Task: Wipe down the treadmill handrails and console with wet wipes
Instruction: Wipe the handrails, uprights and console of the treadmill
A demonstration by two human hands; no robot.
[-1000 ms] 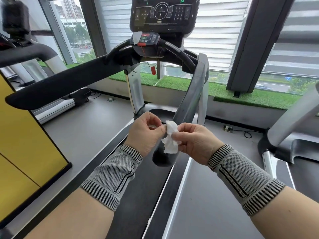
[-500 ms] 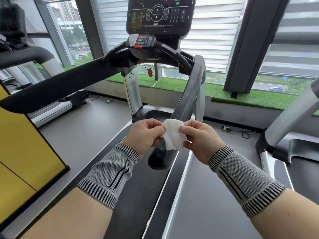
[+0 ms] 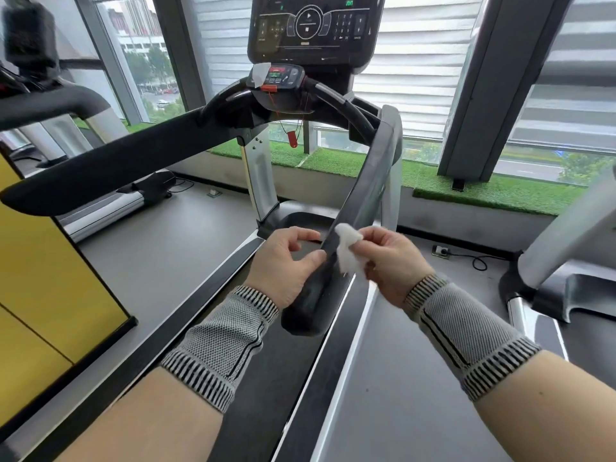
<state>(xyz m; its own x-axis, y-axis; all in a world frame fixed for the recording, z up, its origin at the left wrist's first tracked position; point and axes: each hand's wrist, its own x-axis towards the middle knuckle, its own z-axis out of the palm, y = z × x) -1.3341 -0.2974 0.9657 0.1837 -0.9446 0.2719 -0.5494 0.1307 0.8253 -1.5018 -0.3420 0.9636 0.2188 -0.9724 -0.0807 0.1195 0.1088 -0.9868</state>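
Note:
My right hand [image 3: 390, 261] pinches a white wet wipe [image 3: 348, 251] against the right side of the treadmill's black right handrail [image 3: 353, 208], near its free end. My left hand [image 3: 286, 261] is just left of that rail with loosely curled fingers, its thumb touching the rail's edge, holding nothing. The left handrail [image 3: 110, 168] stretches out to the left. The console screen [image 3: 313, 25] stands at the top, with a small control panel [image 3: 280, 76] below it and a bit of white paper stuck at its left corner.
A red safety clip [image 3: 293, 138] hangs under the control panel. The belt [image 3: 266, 395] runs beneath my arms. Other treadmills flank me on the left [image 3: 50, 101] and right [image 3: 566, 255]. A yellow panel [image 3: 43, 295] stands at left. Windows and green turf [image 3: 466, 185] lie ahead.
Both hands held the wipe spread between them; now my left hand has let go and my right hand alone holds the bunched wipe against the right handrail.

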